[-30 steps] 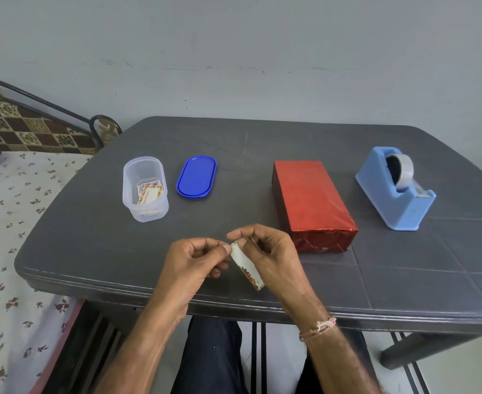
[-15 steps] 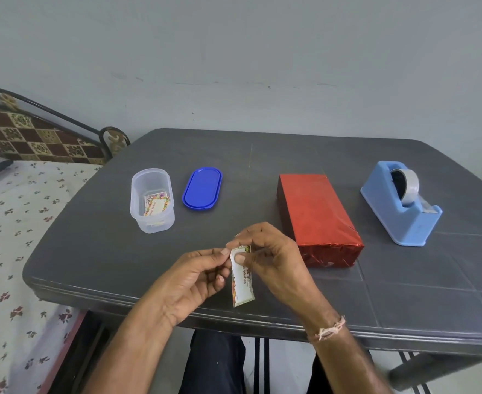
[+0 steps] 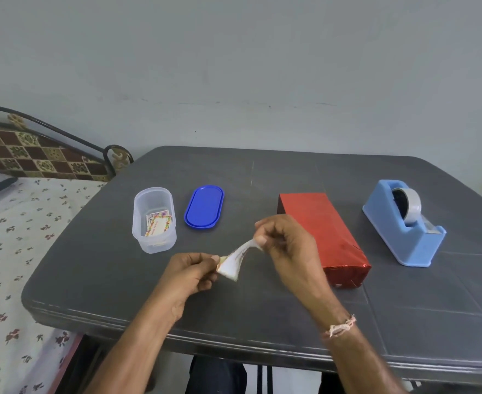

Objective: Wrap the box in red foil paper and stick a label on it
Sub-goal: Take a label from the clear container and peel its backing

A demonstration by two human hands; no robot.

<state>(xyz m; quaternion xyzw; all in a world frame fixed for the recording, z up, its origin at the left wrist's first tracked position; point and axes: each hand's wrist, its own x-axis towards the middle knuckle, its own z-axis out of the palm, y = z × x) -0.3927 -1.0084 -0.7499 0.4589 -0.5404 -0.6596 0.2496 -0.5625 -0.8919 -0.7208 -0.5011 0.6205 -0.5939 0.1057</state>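
Above the near edge of the dark grey plastic desk (image 3: 262, 322), the two hands hold a small white paper label (image 3: 232, 264) with colour print between them, clear of the surface. The left hand (image 3: 188, 275) has its grip pinched on the label's lower corner. The right hand (image 3: 288, 245) has its grip pinched on the upper end and draws it up and to the right, so the paper is stretched and twisted. It looks as if the sticker is being peeled from its backing, though the blur hides whether two layers have parted.

The long rectangular box (image 3: 319, 231) wrapped in shiny red foil paper lies just behind the right hand, right of the desk's middle, with one short end towards the near edge. Foil covers every face that shows and the near end is folded shut, so the wrapping appears finished. No label shows on its top.

A pale blue plastic tape dispenser (image 3: 401, 223) stands near the right edge. Towards the left edge stands a clear oval plastic tub (image 3: 154, 220) with more printed stickers (image 3: 160, 226) inside, its blue oval lid (image 3: 204, 207) lying flat just beside it.

What seems left is to free the sticker and press it onto the box's top face.
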